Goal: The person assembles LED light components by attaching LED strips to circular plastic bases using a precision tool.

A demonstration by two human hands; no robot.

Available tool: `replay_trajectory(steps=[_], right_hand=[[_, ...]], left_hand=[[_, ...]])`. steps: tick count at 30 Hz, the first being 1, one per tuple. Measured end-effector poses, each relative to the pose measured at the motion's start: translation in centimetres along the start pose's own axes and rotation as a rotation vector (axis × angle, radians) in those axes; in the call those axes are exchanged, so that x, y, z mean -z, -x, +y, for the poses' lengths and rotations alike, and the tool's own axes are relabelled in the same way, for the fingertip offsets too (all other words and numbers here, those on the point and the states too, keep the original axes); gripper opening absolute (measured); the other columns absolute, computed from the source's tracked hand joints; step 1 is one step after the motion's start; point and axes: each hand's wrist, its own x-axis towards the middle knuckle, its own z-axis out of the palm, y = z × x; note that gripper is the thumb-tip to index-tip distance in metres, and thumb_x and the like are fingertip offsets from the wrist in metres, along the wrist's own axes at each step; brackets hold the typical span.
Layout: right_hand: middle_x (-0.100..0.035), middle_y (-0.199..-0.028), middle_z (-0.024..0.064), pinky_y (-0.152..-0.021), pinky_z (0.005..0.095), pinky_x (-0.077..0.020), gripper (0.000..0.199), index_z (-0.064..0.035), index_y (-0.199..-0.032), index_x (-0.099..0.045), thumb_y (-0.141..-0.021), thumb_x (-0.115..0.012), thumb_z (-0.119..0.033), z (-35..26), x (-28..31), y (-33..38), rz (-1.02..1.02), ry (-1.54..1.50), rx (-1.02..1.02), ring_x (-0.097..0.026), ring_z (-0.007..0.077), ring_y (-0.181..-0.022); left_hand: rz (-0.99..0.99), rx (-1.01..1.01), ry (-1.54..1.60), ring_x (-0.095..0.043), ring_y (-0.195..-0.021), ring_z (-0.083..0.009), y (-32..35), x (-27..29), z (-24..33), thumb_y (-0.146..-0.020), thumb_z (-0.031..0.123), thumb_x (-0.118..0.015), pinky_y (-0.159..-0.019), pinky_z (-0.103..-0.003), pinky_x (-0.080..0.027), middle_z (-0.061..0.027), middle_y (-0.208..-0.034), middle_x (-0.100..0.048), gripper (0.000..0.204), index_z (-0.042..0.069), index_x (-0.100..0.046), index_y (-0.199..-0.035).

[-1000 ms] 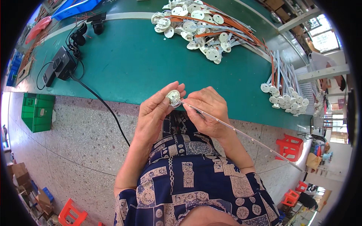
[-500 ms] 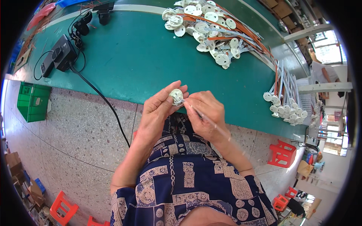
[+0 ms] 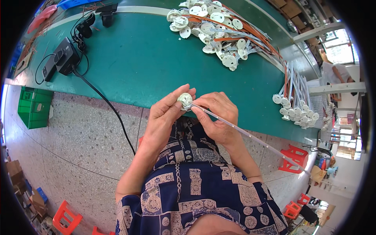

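One green crate (image 3: 36, 107) stands at the left of the frame; a black boxy device (image 3: 67, 56) trailing cables rests on the green table (image 3: 129, 62) at upper left. At centre, the left hand (image 3: 161, 111) grips a round white disc (image 3: 185, 99) between thumb and fingers. Just beside it, the right hand (image 3: 217, 115) pinches a thin pale strip (image 3: 252, 136); whether strip and disc join, I can't quite tell. Similar discs (image 3: 217, 17) are heaped at upper centre, and another bundle (image 3: 298, 111) lies at right.
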Motion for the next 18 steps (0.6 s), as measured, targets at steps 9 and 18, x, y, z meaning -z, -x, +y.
replay_trajectory(steps=[9,18], right_hand=[[-0.071,-0.08,0.0081,-0.065,0.0326,-0.0475,0.006,-0.0039,-0.085,-0.072,-0.081,-0.075,-0.002,0.1,-0.8,-0.2,-0.012,0.022,-0.023,-0.066,0.0222,-0.071],[-0.071,-0.08,0.0085,-0.063,0.033,-0.0468,0.002,-0.0023,-0.086,-0.073,-0.085,-0.072,-0.002,0.3,-1.4,-0.6,-0.047,-0.012,-0.067,-0.066,0.0228,-0.07]], left_hand=[[0.005,0.003,-0.092,-0.053,-0.134,-0.0224,0.0,0.1,0.0,-0.106,0.007,-0.046,-0.11,-0.034,-0.044,-0.0168,-0.145,-0.056,0.044,0.001,-0.046,-0.15],[0.031,0.006,0.017,-0.055,-0.132,-0.0243,0.2,0.1,0.3,-0.104,0.006,-0.048,-0.112,-0.037,-0.045,-0.0208,-0.143,-0.055,0.046,-0.005,-0.044,-0.148]])
